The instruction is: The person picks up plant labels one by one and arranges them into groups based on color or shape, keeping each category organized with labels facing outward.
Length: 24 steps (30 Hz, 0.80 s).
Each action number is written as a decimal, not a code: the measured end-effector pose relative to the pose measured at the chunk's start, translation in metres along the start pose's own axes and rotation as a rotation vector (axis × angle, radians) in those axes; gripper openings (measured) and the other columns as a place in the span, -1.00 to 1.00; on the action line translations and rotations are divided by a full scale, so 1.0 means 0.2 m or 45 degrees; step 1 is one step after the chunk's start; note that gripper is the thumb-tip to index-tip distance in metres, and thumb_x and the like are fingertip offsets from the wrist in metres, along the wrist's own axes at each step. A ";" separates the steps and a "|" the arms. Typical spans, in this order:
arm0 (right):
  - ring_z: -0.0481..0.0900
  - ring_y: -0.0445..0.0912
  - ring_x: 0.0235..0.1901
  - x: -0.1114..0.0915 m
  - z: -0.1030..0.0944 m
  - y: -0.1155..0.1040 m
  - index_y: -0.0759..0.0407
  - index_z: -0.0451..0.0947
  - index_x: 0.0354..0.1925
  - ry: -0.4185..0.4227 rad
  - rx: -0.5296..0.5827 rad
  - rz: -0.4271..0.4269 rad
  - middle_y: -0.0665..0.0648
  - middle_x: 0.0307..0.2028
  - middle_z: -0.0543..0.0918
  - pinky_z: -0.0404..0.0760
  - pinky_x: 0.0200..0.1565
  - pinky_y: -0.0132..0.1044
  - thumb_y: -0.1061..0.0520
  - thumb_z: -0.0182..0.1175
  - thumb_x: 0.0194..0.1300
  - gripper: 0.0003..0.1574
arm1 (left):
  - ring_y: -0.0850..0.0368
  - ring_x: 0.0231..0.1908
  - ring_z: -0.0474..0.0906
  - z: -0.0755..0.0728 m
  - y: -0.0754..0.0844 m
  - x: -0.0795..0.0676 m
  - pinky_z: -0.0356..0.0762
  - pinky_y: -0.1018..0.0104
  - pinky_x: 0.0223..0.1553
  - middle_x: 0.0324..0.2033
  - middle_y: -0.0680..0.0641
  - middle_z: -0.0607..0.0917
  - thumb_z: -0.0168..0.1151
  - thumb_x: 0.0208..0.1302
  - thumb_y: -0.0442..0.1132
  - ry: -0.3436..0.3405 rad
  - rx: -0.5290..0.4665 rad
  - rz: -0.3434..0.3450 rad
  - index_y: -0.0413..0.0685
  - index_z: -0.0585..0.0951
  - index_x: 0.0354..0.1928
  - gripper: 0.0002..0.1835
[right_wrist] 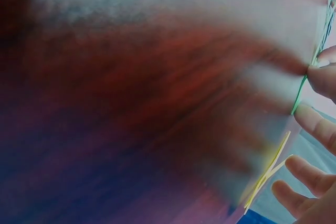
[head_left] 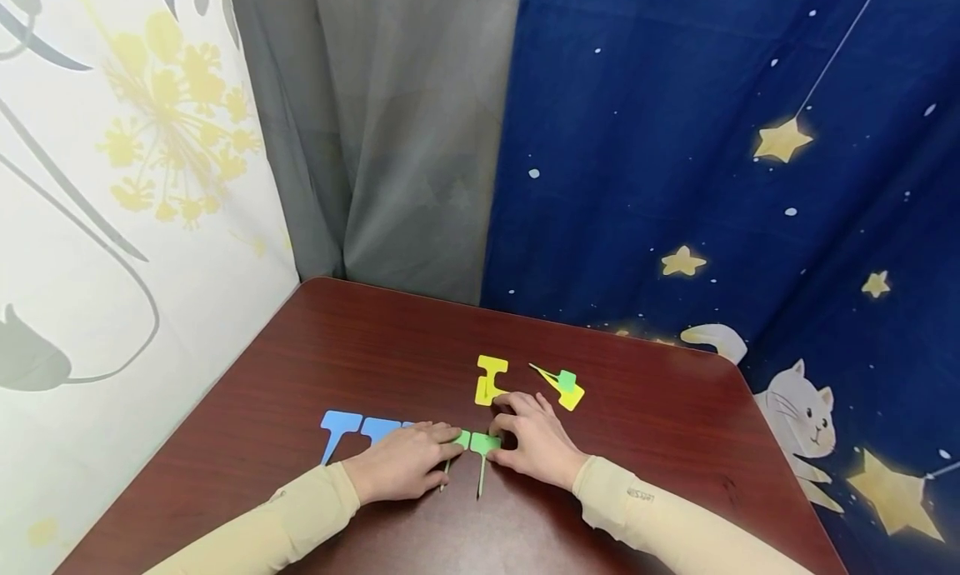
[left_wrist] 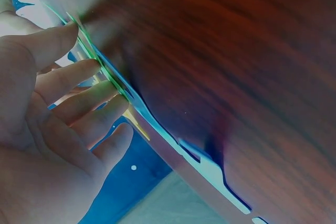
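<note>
Two green T-shaped plant labels lie side by side on the table, stems toward me. My left hand (head_left: pixel 401 462) rests its fairly straight fingertips on the left green label (head_left: pixel 462 439), partly covering it. With thumb and index finger, my right hand (head_left: pixel 534 443) holds the right green label (head_left: pixel 483 443) by its head at the right edge. The wrist views show both hands' fingertips down at the table surface. Left of these, blue plant labels (head_left: pixel 341 422) stand in a row, the rightmost partly hidden by my left hand.
Beyond my right hand lie overlapping yellow plant labels (head_left: pixel 492 364). To their right, a small green label (head_left: pixel 567 381) lies across another yellow one (head_left: pixel 573 397). The dark red wooden table (head_left: pixel 390 333) ends at grey curtains (head_left: pixel 420 125) and a blue starry curtain (head_left: pixel 637 183).
</note>
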State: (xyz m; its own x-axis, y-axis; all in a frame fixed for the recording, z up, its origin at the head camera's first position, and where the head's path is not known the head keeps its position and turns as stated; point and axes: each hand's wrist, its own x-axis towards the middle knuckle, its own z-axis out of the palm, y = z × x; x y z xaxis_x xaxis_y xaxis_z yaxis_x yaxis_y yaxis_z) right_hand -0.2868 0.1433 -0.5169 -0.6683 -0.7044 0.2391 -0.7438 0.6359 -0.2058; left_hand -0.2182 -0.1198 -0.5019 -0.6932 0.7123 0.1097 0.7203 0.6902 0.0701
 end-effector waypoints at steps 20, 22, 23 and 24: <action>0.54 -0.10 -0.05 0.03 -0.06 0.10 -0.17 0.72 -0.24 0.153 0.026 0.196 -0.09 -0.08 0.61 0.49 0.02 0.03 -0.18 0.39 0.23 -0.80 | -0.01 0.33 0.43 -0.02 0.02 0.01 0.40 0.09 0.30 0.31 -0.10 0.53 0.16 0.48 -0.04 0.025 -0.019 -0.030 0.01 0.62 0.26 -0.59; 0.55 -0.12 -0.17 0.03 -0.08 0.16 -0.16 0.74 -0.26 0.188 0.004 0.299 -0.13 -0.20 0.60 0.52 -0.13 -0.02 -0.15 0.38 0.23 -0.83 | -0.01 0.32 0.44 -0.02 0.04 0.02 0.44 0.11 0.27 0.31 -0.10 0.53 0.17 0.47 -0.04 0.033 -0.022 -0.041 0.00 0.62 0.26 -0.59; 0.55 -0.12 -0.21 0.04 -0.09 0.19 -0.16 0.74 -0.27 0.199 -0.014 0.353 -0.14 -0.25 0.59 0.53 -0.18 -0.03 -0.14 0.38 0.22 -0.84 | -0.01 0.31 0.45 -0.03 0.05 0.02 0.47 0.11 0.25 0.31 -0.10 0.53 0.18 0.47 -0.04 0.038 -0.027 -0.044 0.00 0.62 0.26 -0.59; 0.55 -0.11 -0.25 0.04 -0.11 0.23 -0.15 0.74 -0.27 0.203 -0.033 0.406 -0.13 -0.29 0.59 0.52 -0.23 -0.04 -0.13 0.38 0.22 -0.84 | -0.02 0.30 0.46 -0.03 0.06 0.03 0.48 0.12 0.23 0.31 -0.10 0.53 0.18 0.46 -0.04 0.044 -0.028 -0.046 -0.01 0.63 0.25 -0.59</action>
State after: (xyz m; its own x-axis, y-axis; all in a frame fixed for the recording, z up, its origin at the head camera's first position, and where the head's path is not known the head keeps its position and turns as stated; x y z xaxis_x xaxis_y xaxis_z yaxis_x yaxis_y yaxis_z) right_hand -0.3257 0.1733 -0.5044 -0.8560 -0.4121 0.3121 -0.4959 0.8252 -0.2704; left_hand -0.2137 -0.1087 -0.4952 -0.7179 0.6818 0.1408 0.6953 0.7123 0.0962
